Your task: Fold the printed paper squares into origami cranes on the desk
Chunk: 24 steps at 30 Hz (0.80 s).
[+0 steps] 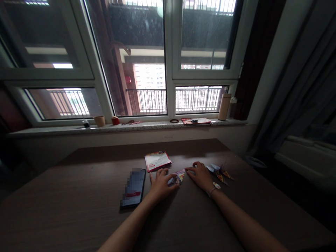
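A small triangle of folded printed paper (180,175) lies on the brown table, white, purple and yellow with red marks. My left hand (161,183) rests over its left end, thumb and index finger spread apart on the paper and covering part of it. At the paper's right tip, the index finger of my right hand (201,176) reaches in, fingers stretched out and palm down. A bracelet circles the right wrist. Beside the right hand lie several folded paper pieces (219,173) with pointed ends. Behind the left hand is a stack of square paper sheets (157,161) with red edges.
A phone (133,189) with its screen lit lies left of my left hand. On the windowsill (147,126) stand a paper cup (99,121), a red spool-like object (115,120), scissors (194,121) on papers, and a tan bottle (224,107). A curtain hangs at right.
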Motion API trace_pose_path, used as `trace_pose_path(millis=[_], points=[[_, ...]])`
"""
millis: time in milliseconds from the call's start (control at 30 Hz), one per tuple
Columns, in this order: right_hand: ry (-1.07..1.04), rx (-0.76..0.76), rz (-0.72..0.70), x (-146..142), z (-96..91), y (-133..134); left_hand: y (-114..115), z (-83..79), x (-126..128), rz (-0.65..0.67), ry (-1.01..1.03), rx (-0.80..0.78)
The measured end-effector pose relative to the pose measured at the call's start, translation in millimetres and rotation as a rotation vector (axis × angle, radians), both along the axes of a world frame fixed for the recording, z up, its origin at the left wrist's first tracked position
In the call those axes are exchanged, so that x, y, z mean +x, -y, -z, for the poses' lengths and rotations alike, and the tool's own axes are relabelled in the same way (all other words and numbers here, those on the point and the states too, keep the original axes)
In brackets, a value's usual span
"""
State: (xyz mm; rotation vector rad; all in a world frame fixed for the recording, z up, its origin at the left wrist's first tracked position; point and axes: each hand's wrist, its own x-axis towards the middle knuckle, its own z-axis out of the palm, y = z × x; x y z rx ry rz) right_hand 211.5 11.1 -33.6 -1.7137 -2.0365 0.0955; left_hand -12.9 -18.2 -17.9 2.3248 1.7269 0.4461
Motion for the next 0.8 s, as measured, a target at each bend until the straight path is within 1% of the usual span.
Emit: trace_pose_path(millis=[300, 600, 800], points=[[-0.025, -0.032, -0.087, -2.1, -3.3, 1.4, 3.5, -2.0, 4.2, 0.019, 0.039, 0.128], [-0.004, -0.049, -0.119, -3.7, -2.6, 1.2, 1.1, -0.7, 1.5, 0.046, 0.019, 0.155], [-0.014, -0.036, -0.12, -7.5, -0.8, -0.7, 0.4, -5.2, 0.9, 0.061, 0.051, 0.183]])
